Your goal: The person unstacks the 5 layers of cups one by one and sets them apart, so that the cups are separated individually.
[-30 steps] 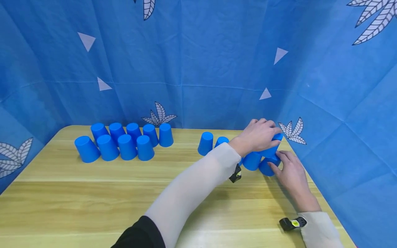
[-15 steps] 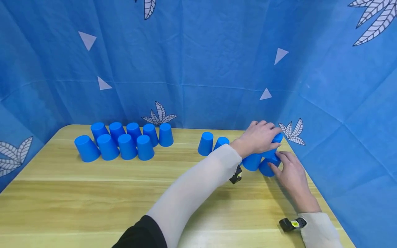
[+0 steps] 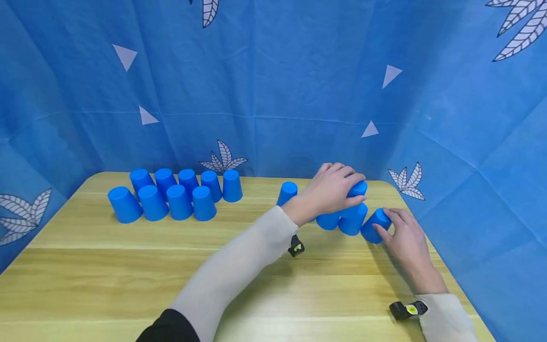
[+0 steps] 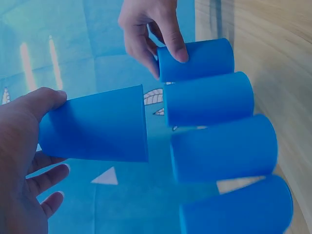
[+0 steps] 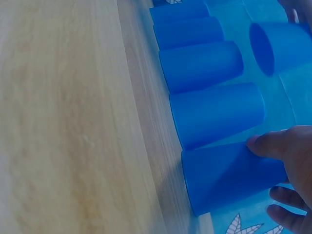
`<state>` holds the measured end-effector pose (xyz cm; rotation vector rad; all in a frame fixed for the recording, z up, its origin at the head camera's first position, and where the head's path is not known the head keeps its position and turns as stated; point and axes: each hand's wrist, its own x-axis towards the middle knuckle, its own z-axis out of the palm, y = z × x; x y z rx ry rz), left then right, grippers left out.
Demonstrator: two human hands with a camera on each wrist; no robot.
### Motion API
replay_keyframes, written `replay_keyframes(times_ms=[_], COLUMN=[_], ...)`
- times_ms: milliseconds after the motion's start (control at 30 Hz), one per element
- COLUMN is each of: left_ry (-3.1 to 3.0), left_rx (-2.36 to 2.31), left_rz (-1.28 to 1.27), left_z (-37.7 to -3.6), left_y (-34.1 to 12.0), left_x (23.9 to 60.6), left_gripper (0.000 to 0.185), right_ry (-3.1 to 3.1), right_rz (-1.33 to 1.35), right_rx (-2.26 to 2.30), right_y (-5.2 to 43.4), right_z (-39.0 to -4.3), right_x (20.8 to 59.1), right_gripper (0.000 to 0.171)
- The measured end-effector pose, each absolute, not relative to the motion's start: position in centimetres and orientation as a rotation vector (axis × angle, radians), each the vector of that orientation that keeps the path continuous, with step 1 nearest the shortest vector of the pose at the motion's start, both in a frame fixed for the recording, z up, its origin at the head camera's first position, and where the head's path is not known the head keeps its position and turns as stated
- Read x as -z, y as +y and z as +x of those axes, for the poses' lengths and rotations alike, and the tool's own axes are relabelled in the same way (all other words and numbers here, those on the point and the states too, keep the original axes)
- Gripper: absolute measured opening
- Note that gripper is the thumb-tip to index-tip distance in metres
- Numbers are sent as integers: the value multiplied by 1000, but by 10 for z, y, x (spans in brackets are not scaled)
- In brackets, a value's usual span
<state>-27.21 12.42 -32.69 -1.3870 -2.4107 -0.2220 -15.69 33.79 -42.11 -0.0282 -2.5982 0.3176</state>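
Note:
My left hand [image 3: 329,187] reaches across to the right part of the table and grips an upside-down blue cup [image 3: 358,189] near its closed end. In the left wrist view this cup [image 4: 97,126] hangs apart from the row below it, its open rim facing the cups. My right hand [image 3: 406,237] holds the rightmost cup [image 3: 376,225] of that row, thumb on one side, as the right wrist view shows on the end cup [image 5: 229,178]. Neighbouring cups [image 3: 352,221] stand upside down on the table; my left hand and forearm hide part of the row.
Two rows of upside-down blue cups [image 3: 179,202] stand at the back left of the wooden table [image 3: 128,275]. A blue curtain [image 3: 273,95] hangs behind it, and another side of it [image 3: 491,199] runs close along the table's right edge.
My left hand has shifted left with its cup, away from over the rightmost cup, which now shows more fully. My right hand stays on that end cup, nearly still.

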Motion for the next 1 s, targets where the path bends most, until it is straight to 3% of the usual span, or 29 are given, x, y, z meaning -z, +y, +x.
replay_keyframes(times_ms=[667, 1000], left_ry=[-2334, -2516], left_rx=[303, 328], left_rz=[-1305, -1143], left_z=[-281, -289], left_y=[16, -33], left_x=[366, 384], left_gripper=[49, 50], right_ry=[-2602, -2560], right_rz=[-60, -24], right_rx=[-336, -334], right_y=[337, 336], right_z=[-158, -158], right_x=[421, 423], right_gripper=[52, 50])
